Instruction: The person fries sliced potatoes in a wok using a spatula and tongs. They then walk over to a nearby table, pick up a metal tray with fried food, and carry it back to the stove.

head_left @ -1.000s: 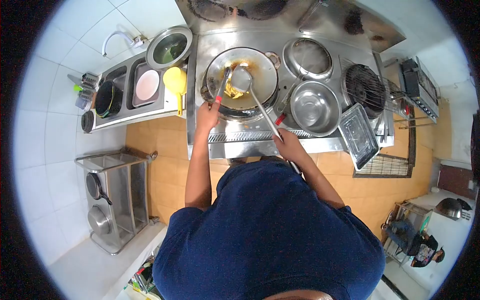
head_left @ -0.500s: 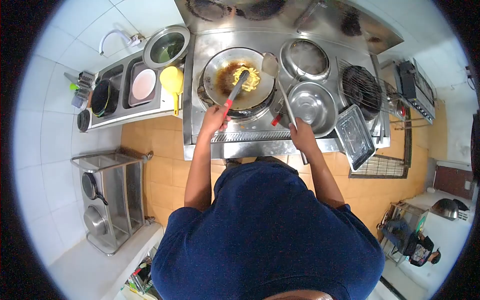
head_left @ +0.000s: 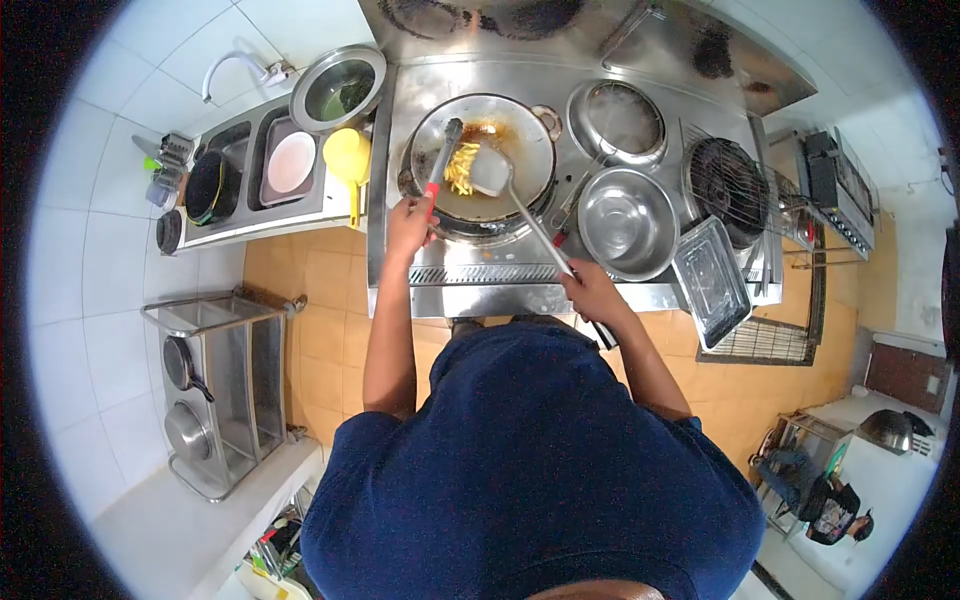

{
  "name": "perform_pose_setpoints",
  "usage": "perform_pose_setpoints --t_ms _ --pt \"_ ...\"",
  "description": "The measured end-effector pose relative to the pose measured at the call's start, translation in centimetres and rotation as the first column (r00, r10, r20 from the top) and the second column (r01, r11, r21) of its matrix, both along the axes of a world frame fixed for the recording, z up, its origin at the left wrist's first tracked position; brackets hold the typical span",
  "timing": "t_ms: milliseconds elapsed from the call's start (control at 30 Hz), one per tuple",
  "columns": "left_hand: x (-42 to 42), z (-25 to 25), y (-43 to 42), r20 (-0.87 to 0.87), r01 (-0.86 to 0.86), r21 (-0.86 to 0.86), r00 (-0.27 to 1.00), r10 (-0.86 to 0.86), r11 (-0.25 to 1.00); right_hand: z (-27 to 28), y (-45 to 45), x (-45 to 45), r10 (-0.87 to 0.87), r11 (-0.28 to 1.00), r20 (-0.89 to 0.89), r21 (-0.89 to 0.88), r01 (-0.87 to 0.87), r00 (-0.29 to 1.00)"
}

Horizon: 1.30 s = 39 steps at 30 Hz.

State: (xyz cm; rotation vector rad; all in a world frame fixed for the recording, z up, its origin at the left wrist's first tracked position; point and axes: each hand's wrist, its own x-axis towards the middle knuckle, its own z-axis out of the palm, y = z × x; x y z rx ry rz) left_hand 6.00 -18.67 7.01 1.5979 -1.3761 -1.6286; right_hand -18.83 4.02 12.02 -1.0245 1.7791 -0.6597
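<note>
My left hand (head_left: 408, 228) is closed on the red handle of black-tipped tongs (head_left: 445, 150), whose tip reaches into the left part of a wok (head_left: 520, 120). The long handle of a metal spatula (head_left: 491, 171) is in my right hand (head_left: 590, 290); its blade lies inside the wok. Yellow food pieces (head_left: 461, 168) sit between the tongs and the blade. Brown, oily residue shows on the wok's far inner side.
Right of the wok are a steel bowl (head_left: 628, 224), a lidded pan (head_left: 618, 120), a burner grate (head_left: 725, 183) and a metal tray (head_left: 712, 285). A sink (head_left: 250, 170) with a yellow dipper (head_left: 347, 156) stands left. A person (head_left: 832, 508) is at the far right.
The spatula has come back from the wok's right rim into its middle. The tongs have shifted left, and the yellow food now lies further left in the wok.
</note>
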Motion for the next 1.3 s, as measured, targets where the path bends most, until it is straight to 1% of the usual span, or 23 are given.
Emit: perform_pose_setpoints --t_ms 33,133,233,300,333,367,400,500,533,600,667,700,800,833,900,933,1000,1033,1133,1167,1200,1267,1300 --pt "0.0 -0.4 -0.3 -0.015 0.002 0.009 1.0 -0.002 1.0 0.5 0.0 -0.3 -0.027 0.997 0.031 0.079 0.025 0.999" --pt "-0.5 -1.0 -1.1 -0.019 0.039 -0.01 0.999 -0.039 0.999 0.9 0.4 -2.2 -0.046 0.998 -0.077 0.032 0.048 0.996" --pt "-1.4 -0.7 -1.9 0.033 0.114 -0.027 0.993 -0.113 0.993 1.6 0.2 -3.9 -0.063 0.997 -0.186 0.021 0.069 0.98" --pt "-2.2 -0.9 -2.0 0.098 0.138 -0.025 0.986 -0.135 0.99 1.6 -0.1 -4.4 -0.057 0.998 -0.252 0.01 0.061 0.966" --pt "-2.5 -0.9 -2.0 0.131 0.151 -0.024 0.98 -0.147 0.988 0.4 -0.2 -4.8 -0.045 0.999 -0.297 -0.034 0.037 0.954" --pt "-2.7 -0.8 -1.8 0.107 0.166 0.002 0.98 -0.165 0.986 -1.4 -0.3 -5.2 -0.036 0.997 -0.342 -0.076 0.011 0.939" --pt "-2.8 -0.8 -1.5 0.083 0.18 0.027 0.98 -0.182 0.983 -1.8 -0.8 -5.3 -0.029 0.993 -0.386 -0.117 -0.018 0.922" --pt "-2.3 -1.1 -0.1 0.028 0.224 0.129 0.973 -0.23 0.966 -2.7 -2.7 -5.4 0.013 0.997 -0.286 -0.07 -0.034 0.958" --pt "-2.0 -1.1 0.3 0.012 0.238 0.165 0.97 -0.243 0.957 -3.1 -3.5 -5.3 0.037 0.995 -0.279 -0.077 -0.06 0.96" --pt "-1.1 -1.1 1.5 -0.102 0.216 0.234 0.975 -0.197 0.948 -3.9 -5.0 -4.9 0.084 0.989 -0.271 -0.092 -0.113 0.959" --pt "0.0 -0.9 2.6 -0.226 0.192 0.275 0.965 -0.131 0.942 -4.2 -6.2 -4.5 0.127 0.99 -0.217 -0.04 -0.138 0.968" --pt "0.5 -0.4 3.1 -0.255 0.192 0.25 0.959 -0.127 0.949 -4.2 -6.6 -4.3 0.147 0.988 -0.19 -0.013 -0.152 0.971" --pt "1.6 0.6 3.7 -0.253 0.056 0.224 0.967 0.003 0.973 -3.6 -6.8 -3.4 0.195 0.98 -0.162 0.009 -0.197 0.967" --pt "1.8 1.1 3.6 -0.275 0.038 0.201 0.961 0.019 0.979 -3.0 -6.5 -3.3 0.196 0.981 -0.11 0.037 -0.193 0.974" --pt "2.0 1.0 3.1 -0.236 -0.002 0.15 0.971 0.038 0.989 -1.1 -5.3 -3.3 0.187 0.979 -0.008 0.09 -0.185 0.982" --pt "2.1 1.0 2.7 -0.216 -0.02 0.122 0.975 0.046 0.992 -0.2 -4.6 -3.4 0.173 0.98 -0.014 0.101 -0.17 0.985" --pt "1.8 1.0 2.0 -0.206 0.001 0.115 0.978 0.022 0.993 1.0 -3.0 -4.1 0.139 0.984 -0.026 0.117 -0.136 0.99" --pt "1.4 1.0 1.7 -0.191 0.008 0.12 0.981 0.015 0.993 0.7 -2.2 -4.6 0.122 0.985 -0.079 0.133 -0.111 0.989" --pt "0.3 0.0 1.1 -0.163 0.022 0.148 0.987 0.003 0.989 0.8 -1.3 -5.3 0.081 0.997 -0.207 0.026 -0.077 0.975" --pt "-0.1 -0.5 1.2 -0.157 0.025 0.161 0.988 0.0 0.987 1.0 -1.6 -5.5 0.113 0.993 -0.24 -0.009 -0.119 0.964" --pt "-0.3 -0.8 1.4 -0.173 0.033 0.167 0.985 -0.004 0.985 -0.1 -2.0 -5.8 0.125 0.983 -0.325 -0.085 -0.161 0.937" --pt "-0.7 -1.0 2.2 -0.202 0.047 0.177 0.979 -0.01 0.983 -3.6 -3.1 -6.3 0.124 0.94 -0.486 -0.223 -0.26 0.865" --pt "-0.8 -0.3 2.8 -0.212 0.037 0.177 0.977 0.001 0.984 -4.2 -3.7 -6.2 0.128 0.951 -0.449 -0.197 -0.237 0.884"
